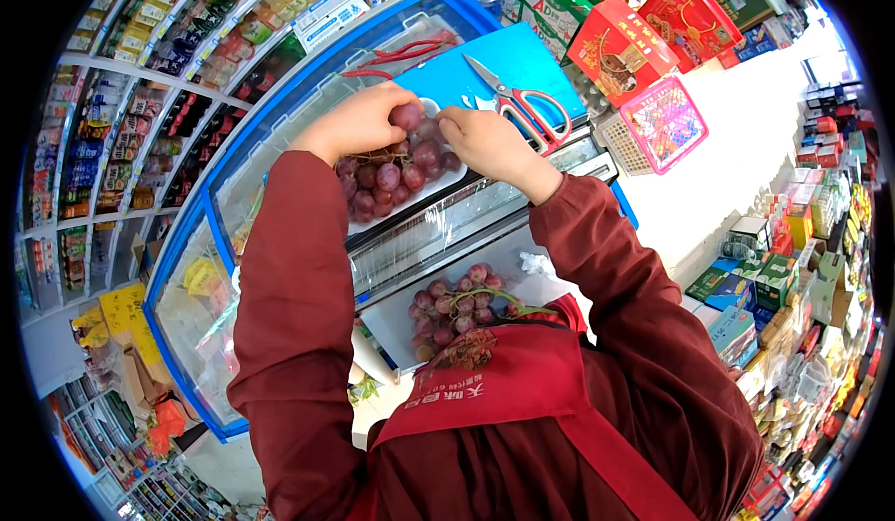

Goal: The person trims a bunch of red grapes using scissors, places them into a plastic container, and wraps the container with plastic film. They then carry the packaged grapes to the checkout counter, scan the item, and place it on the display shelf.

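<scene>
Red grapes fill a white tray on the blue-framed glass-topped freezer. My left hand rests over the upper left of the grapes, its fingers against one at the top. Just to the right, my right hand has its fingertips bent at the tray's upper edge; whether they pinch a grape or stem is hidden. Scissors with red and white handles lie on a blue board, beyond my right hand. Nearer my body, another bunch of grapes with a green stem lies on a pale surface.
A cling film roll in its dispenser lies between the two lots of grapes. Red chillies are inside the freezer. A pink basket and red gift boxes stand right of it. Drink shelves line the left.
</scene>
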Available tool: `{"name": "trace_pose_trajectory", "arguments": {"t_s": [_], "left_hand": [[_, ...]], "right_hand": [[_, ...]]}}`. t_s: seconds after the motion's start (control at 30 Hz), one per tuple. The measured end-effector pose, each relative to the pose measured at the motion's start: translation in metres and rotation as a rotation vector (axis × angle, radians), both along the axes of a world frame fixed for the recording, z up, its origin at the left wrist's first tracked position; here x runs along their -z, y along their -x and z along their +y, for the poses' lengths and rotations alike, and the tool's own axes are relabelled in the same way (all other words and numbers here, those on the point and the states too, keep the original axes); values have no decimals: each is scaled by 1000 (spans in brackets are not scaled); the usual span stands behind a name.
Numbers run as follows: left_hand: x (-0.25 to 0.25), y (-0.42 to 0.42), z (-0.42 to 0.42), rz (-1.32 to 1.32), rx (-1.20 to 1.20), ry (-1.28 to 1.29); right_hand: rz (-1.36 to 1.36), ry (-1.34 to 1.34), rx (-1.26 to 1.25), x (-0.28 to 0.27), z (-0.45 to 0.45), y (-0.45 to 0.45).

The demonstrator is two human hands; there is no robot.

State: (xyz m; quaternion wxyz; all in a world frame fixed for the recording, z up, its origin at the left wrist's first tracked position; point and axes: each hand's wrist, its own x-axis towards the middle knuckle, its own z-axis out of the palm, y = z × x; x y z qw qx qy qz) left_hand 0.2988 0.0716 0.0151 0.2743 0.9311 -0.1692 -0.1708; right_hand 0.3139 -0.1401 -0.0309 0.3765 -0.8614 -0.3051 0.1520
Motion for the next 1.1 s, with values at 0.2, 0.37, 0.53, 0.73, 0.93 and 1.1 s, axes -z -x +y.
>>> {"name": "trace_pose_trajectory", "arguments": {"t_s": [0.2,0.37,0.53,0.73,0.93,1.1], "left_hand": [[-7,-2,-18,-6,-215,-33],[-3,0,-18,-140,-163,-191],[-3,-1,-23,-145,-196,-192],[15,-1,-31,-427,-269,-68],[4,-3,-32,-195,-297,-52],[16,-3,-25,-216,-299,-82]], "right_hand": [[76,-1,94,-3,3,3],[38,58,83,-8,-4,3],[120,-45,24,-13,-13,-4],[-28,-108,-52,-12,-13,1],[-175,-121,-114,-15,-19,1],[-91,20,-164,-18,-21,-4]]}}
